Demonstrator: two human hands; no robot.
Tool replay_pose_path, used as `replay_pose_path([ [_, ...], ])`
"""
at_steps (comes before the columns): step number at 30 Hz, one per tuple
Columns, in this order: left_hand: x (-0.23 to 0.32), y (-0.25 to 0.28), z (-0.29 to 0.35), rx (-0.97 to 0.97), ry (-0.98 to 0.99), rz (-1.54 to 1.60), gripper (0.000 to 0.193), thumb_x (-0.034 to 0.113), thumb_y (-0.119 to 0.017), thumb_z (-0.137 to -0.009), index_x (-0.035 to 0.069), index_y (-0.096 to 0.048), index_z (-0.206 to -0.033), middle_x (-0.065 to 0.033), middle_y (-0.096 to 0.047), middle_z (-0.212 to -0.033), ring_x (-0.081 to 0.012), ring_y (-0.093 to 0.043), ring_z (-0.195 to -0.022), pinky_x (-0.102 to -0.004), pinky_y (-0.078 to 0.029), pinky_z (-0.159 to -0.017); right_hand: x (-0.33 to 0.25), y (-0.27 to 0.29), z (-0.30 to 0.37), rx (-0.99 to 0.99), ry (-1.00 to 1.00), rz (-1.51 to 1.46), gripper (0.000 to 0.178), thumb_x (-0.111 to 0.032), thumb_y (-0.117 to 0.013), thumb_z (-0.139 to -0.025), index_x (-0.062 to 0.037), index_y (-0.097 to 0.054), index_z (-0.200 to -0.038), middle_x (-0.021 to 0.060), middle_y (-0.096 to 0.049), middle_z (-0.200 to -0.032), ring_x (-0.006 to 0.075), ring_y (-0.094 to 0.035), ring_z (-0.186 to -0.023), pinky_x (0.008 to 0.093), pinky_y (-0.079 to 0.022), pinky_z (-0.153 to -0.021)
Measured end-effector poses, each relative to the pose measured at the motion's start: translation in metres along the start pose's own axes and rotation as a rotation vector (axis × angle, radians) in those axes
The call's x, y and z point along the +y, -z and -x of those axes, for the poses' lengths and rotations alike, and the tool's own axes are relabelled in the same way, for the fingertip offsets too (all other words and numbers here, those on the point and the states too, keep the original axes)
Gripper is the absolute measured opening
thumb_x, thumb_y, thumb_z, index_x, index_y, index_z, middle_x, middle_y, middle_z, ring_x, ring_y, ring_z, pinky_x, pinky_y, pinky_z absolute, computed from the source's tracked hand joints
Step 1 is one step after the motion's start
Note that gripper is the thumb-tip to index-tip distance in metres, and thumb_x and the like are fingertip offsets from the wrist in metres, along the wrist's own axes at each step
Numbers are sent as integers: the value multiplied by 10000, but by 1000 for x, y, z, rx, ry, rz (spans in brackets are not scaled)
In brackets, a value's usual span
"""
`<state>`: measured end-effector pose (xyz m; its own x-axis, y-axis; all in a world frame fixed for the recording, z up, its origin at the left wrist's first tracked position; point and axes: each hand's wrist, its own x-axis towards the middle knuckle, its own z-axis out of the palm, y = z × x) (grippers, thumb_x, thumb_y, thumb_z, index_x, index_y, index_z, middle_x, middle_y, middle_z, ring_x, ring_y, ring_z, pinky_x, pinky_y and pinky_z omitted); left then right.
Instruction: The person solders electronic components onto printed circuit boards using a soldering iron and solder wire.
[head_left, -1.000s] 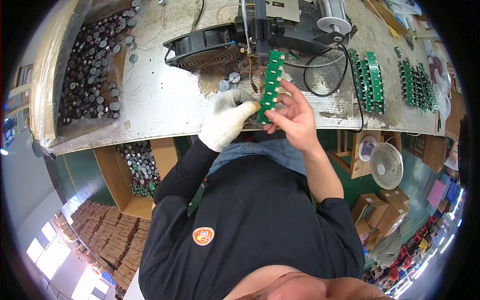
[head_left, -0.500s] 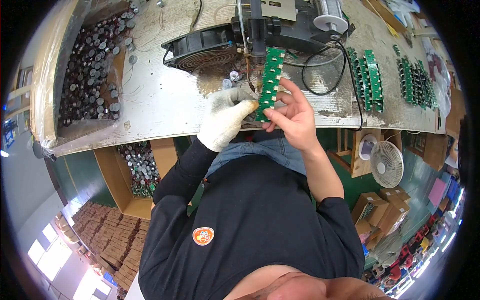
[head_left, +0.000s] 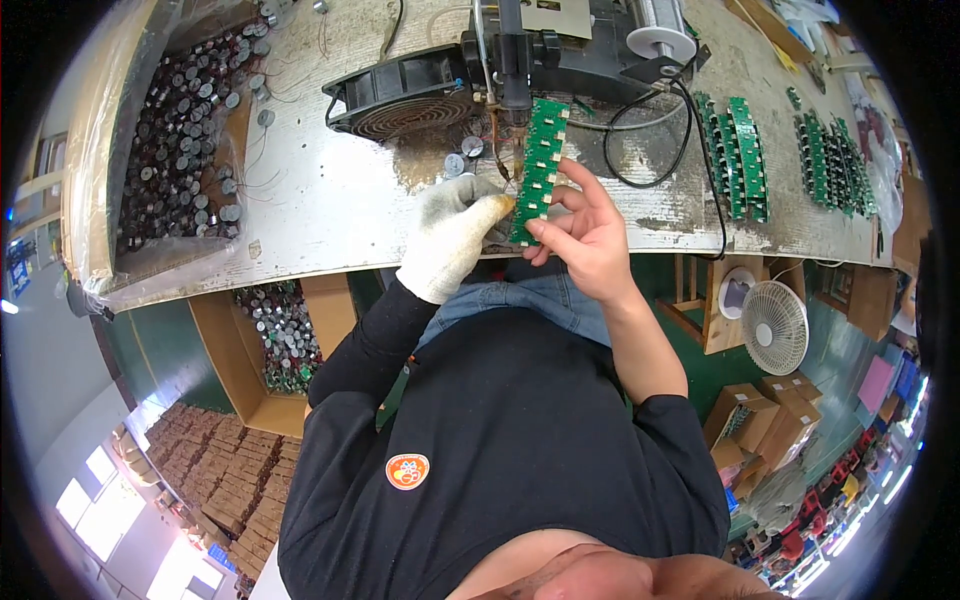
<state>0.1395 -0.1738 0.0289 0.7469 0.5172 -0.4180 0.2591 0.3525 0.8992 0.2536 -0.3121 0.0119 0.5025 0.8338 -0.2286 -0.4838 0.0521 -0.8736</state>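
Note:
My right hand [head_left: 585, 235], bare, grips the near part of a long green circuit board strip [head_left: 541, 160] between thumb and fingers. The strip stands lengthwise away from me, with small white connectors along its right edge. At its left edge my left hand [head_left: 452, 228], in a white glove, has thumb and forefinger pinched together. Whatever is between those fingertips is too small to make out. Just beyond the glove lie two round silver parts [head_left: 455, 165]. A soldering tip on an upright black holder [head_left: 514, 90] comes down beside the strip, partly hidden by it.
A black fan [head_left: 400, 100] and a solder wire spool [head_left: 660, 35] stand at the back. Many round silver parts with wires [head_left: 180, 150] fill a box on the left. More green board strips [head_left: 742, 160] lie in rows on the right, past a looping black cable [head_left: 688, 150].
The board strip has shifted and tilted very slightly in my right hand. The round silver parts beyond the glove have moved a little. Both hands keep nearly the same place.

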Motion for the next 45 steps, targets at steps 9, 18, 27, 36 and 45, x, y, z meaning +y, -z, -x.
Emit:
replay_pose_path([
  [9,0,-2,0,55,54,65,176,144,-576,-878,-18,-640,-850,-37,-621,-737,-81,-563,-674,-235,-448,-594,0,-1,0,-9,7,-9,673,95,-604,-826,-27,-280,-1403,159,-572,-1050,182,-652,-676,245,-532,-530],
  [18,4,-4,3,37,31,77,166,109,-561,-891,-29,-632,-950,-58,-650,-806,-107,-611,-698,-238,-485,-649,-5,-1,0,-17,9,5,666,91,-607,-825,-28,-288,-1397,155,-574,-1044,182,-655,-683,242,-534,-531],
  [27,-9,1,0,57,21,-7,172,118,-571,-885,-31,-642,-935,-56,-652,-801,-101,-607,-707,-236,-474,-640,4,-1,1,-9,9,-2,674,92,-609,-824,-38,-284,-1401,158,-572,-1050,183,-654,-681,247,-535,-534],
  [36,-10,36,4,124,-348,-287,214,122,-681,-825,-19,-614,-972,-70,-611,-940,-124,-592,-799,-259,-484,-711,-1,0,-1,49,-26,-3,658,83,-609,-826,-30,-298,-1394,154,-575,-1025,191,-652,-662,260,-537,-528],
  [45,13,155,-2,945,-467,-1029,261,61,-702,-744,40,-613,-988,-88,-590,-994,-155,-583,-690,-276,-492,-687,4,1,-6,86,20,63,639,79,-592,-834,-17,-296,-1392,153,-566,-989,173,-645,-646,244,-540,-512],
])
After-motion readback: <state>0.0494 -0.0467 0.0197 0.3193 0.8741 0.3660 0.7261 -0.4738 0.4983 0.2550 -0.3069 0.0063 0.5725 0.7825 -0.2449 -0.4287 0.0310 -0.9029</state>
